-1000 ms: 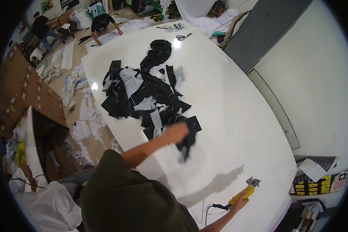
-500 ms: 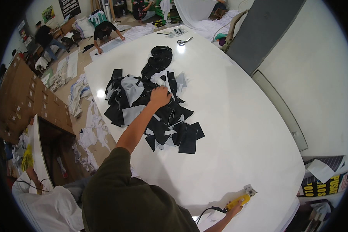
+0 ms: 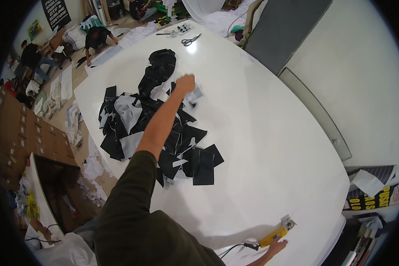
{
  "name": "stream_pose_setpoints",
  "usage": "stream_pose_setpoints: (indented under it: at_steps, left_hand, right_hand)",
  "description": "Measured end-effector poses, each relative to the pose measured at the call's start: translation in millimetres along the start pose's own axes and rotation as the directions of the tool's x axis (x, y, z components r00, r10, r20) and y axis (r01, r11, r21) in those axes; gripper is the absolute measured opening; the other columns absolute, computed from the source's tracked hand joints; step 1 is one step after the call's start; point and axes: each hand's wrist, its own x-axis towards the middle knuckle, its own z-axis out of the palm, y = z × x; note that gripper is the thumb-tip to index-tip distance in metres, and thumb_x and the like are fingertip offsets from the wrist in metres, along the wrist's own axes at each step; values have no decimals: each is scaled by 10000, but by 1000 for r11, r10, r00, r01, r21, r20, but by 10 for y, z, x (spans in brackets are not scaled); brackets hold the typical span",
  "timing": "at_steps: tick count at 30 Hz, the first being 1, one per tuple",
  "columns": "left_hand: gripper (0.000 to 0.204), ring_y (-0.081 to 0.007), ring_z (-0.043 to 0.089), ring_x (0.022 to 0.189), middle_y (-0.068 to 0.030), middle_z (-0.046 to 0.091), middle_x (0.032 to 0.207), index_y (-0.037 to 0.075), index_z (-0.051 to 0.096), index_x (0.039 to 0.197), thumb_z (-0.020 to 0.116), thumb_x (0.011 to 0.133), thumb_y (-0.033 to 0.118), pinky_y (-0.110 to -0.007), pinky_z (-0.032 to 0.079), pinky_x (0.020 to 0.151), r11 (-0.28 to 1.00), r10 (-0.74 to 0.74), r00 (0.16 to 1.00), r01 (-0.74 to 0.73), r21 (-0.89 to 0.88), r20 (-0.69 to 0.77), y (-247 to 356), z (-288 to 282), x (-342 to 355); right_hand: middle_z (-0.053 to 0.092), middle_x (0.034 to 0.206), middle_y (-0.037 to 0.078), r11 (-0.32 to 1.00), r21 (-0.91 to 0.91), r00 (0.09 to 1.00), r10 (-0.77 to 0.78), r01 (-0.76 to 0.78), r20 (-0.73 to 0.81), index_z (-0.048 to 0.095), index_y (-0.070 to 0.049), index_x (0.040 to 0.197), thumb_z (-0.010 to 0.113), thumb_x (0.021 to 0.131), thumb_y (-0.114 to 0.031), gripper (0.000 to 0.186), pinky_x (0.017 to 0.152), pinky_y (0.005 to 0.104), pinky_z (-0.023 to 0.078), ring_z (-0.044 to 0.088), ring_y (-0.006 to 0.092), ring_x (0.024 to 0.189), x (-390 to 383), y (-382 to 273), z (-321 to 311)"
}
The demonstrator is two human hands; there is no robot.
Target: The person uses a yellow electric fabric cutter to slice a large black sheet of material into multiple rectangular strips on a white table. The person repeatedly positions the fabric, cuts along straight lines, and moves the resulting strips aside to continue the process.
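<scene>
A loose heap of black and grey fabric pieces [image 3: 155, 119] lies on the large white table [image 3: 252, 146], left of its middle. My left hand [image 3: 185, 83], its fingers closed, is over the heap's upper right edge. A blurred grey fabric scrap [image 3: 195, 94] hangs or lies just below that hand and seems caught in it; the fingertips are hidden. Near the table's front edge, my right hand [image 3: 275, 246] is around the body of a yellow electric rotary cutter [image 3: 272, 237]. The cutter's round metal head points away to the right, and its black cord trails left.
Scissors [image 3: 191, 40] and a small tray of tools [image 3: 181, 29] lie at the table's far end. One person [image 3: 97, 37] bends over a sheet at the far left. Stacked cardboard boxes [image 3: 31, 133] and fabric on the floor line the left. A wall runs along the right.
My left hand has moved off the middle of the heap, away and to the right, with grey fabric shifting beside it. The whole view has swung; the cutter has barely moved.
</scene>
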Motion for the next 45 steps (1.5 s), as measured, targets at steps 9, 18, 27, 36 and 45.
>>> stream_pose_setpoints:
  at_steps: [9,18,27,36,45]
  left_hand:
    - [457,-77,558,795,29,609,816,89,673,845,663,1028,509,-310,525,752,390,591,806,-258,-884,25,1543,-2956,-561]
    - [560,-87,512,593,2,528,686,66,557,725,660,1023,529,-276,468,532,375,621,783,-340,-862,-39,2626,-3565,-1640]
    - [373,-45,469,785,52,527,799,68,572,831,653,1065,347,-234,408,729,242,609,792,-252,-937,-55,2559,-3098,-2064]
    - [273,-103,542,876,-14,574,917,51,586,1057,723,1009,282,-274,457,805,235,726,674,-56,-970,137,3108,-2111,-3115]
    - [341,-140,646,923,-59,671,928,26,658,1063,820,914,287,-330,532,820,469,878,280,-350,-811,388,2489,-2167,-3021]
  right_hand:
    - [625,1219,159,558,714,866,-479,424,-141,524,23,1386,653,1038,-158,413,856,364,571,666,257,1062,260,-2915,-1126]
    - [662,1267,146,-44,777,449,-795,628,-409,455,-62,1470,858,862,-217,746,807,348,545,685,232,956,-1169,-4881,-2459]
    - [642,854,-38,-6,937,568,-794,350,-218,688,16,1073,639,1066,-214,236,688,214,402,512,34,781,-501,-4214,-2733]
    - [575,835,-54,194,927,533,-846,320,-7,665,-26,1027,648,1045,-282,257,655,222,402,472,28,760,-309,-3708,-2872]
    - [749,965,171,694,435,520,-719,573,462,693,-12,1092,657,885,-123,237,824,421,558,711,344,904,-352,-2180,-2135]
